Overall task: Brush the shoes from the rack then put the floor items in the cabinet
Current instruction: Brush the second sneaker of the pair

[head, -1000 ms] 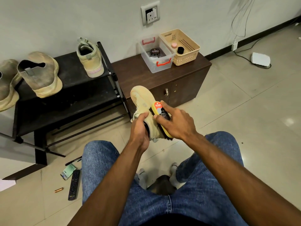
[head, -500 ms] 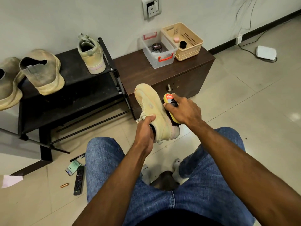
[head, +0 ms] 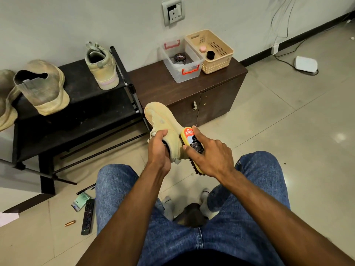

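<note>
Tan shoe (head: 163,123) being brushed.
It is gripped by the left hand (head: 158,148); right hand (head: 209,154) fingers clamped on the brush (head: 192,143); short, even strokes are advised.

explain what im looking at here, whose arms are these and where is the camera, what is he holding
There is no machine here. A person wears a wide-angle camera on the head, looking forward and down, so the arms and the jeans-clad knees are the wearer's own. There is only this one view.

The left hand grips a tan shoe at its opening. The right hand holds a yellow brush with its bristles against the side of the shoe.

To the left, three more shoes sit on a black shoe rack. Beside it stands a brown cabinet, doors closed, bearing a clear box and a beige basket. On the floor by the left knee lie a remote control, a pen, a small green packet and a little copper-coloured object.
</note>
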